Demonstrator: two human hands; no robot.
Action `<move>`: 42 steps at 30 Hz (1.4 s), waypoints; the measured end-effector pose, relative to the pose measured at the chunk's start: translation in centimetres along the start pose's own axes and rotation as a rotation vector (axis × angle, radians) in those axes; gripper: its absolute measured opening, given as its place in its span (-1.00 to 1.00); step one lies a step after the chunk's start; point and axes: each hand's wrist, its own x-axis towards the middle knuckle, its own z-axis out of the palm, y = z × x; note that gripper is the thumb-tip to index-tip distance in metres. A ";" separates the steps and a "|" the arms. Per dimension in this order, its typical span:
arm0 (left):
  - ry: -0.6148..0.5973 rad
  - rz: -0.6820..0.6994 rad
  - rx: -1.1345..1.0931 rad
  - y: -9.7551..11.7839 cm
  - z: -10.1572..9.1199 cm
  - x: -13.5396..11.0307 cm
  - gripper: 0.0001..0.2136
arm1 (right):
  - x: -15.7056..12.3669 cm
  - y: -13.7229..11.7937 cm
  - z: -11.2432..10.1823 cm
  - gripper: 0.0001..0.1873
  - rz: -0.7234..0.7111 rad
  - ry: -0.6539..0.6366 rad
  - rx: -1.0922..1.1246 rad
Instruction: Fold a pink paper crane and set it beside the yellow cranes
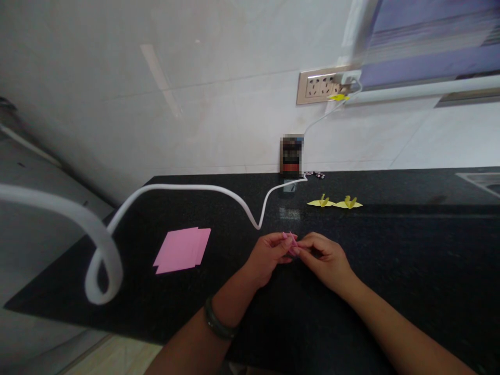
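Between my two hands is a small piece of folded pink paper (pixel 292 242), mostly covered by fingers. My left hand (pixel 269 255) pinches it from the left, with a dark bangle on that wrist. From the right, my right hand (pixel 324 258) grips the paper's edge between thumb and fingertips. Two yellow paper cranes (pixel 347 203) stand side by side on the counter beyond my right hand. Off to the left lies a loose stack of pink paper sheets (pixel 183 250), apart from my hands.
A thick white cable (pixel 211 188) loops across the black countertop (pixel 410 260) to a phone-like device (pixel 291 156), its screen blurred, leaning on the wall. Above it is a wall socket (pixel 318 87) with a plugged-in charger. A sink edge (pixel 478 182) shows at far right.
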 end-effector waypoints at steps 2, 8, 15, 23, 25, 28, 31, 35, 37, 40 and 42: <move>0.004 0.002 0.011 0.0 -0.1 0.0 -0.70 | 0.1 -0.1 -0.2 -0.88 -0.006 -0.035 0.016; -0.034 -0.022 0.100 -0.1 -0.3 0.2 -0.70 | 0.1 0.1 -0.4 -0.82 0.136 -0.075 0.091; -0.049 -0.088 0.127 -0.3 -0.2 0.3 -0.62 | 0.1 0.7 -0.2 -0.82 0.257 -0.136 0.242; -0.058 -0.200 0.010 -0.4 -0.4 0.4 -0.60 | 0.3 0.2 -0.5 -0.83 0.131 -0.145 0.067; -0.063 -0.199 0.003 -0.3 -0.4 0.4 -0.60 | 0.3 0.1 -0.6 -0.83 0.108 -0.151 0.043; -0.061 -0.199 0.012 -0.2 -0.3 0.4 -0.59 | 0.4 -0.1 -0.7 -0.81 0.092 -0.161 0.031; -0.050 -0.218 0.034 -0.3 -0.3 0.4 -0.59 | 0.4 -0.2 -0.7 -0.81 0.080 -0.162 0.031; -0.059 -0.223 0.044 -0.3 -0.3 0.4 -0.59 | 0.5 -0.2 -0.7 -0.82 0.075 -0.170 0.039; -0.059 -0.224 0.053 -0.3 -0.3 0.4 -0.58 | 0.5 -0.2 -0.7 -0.82 0.075 -0.171 0.044; -0.054 -0.223 0.066 -0.2 -0.2 0.4 -0.57 | 0.6 -0.3 -0.7 -0.82 0.072 -0.175 0.051; -0.053 -0.223 0.068 -0.3 -0.2 0.4 -0.58 | 0.6 -0.3 -0.8 -0.83 0.072 -0.178 0.056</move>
